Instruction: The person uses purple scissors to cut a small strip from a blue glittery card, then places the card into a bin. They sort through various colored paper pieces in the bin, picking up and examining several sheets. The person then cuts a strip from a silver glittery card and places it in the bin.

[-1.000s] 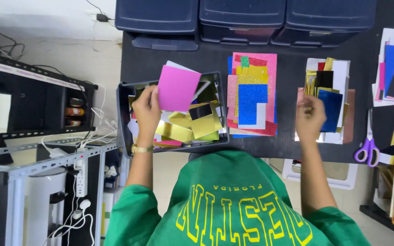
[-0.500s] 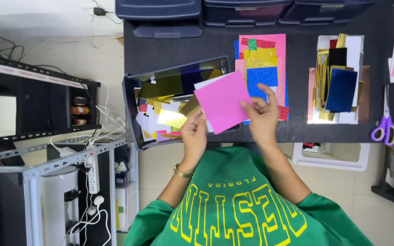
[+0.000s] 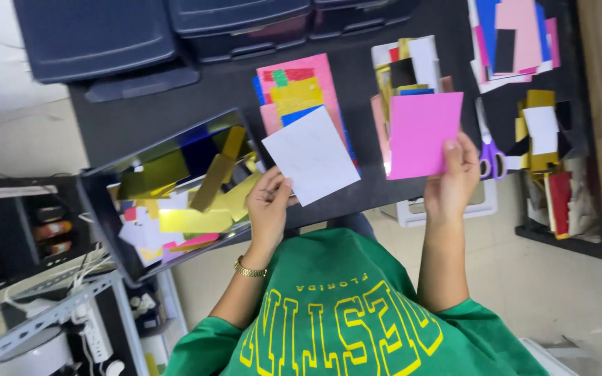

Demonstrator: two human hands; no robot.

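I hold the white sheet pinched in my left hand and the pink sheet pinched in my right hand, so I should keep both flat and apart.

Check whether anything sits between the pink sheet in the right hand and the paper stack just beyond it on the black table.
Nothing visible does. The right hand holds the pink sheet directly over the near edge of the paper stack; the purple scissors lie off to its right, clear of it. The left hand holds a white sheet apart.
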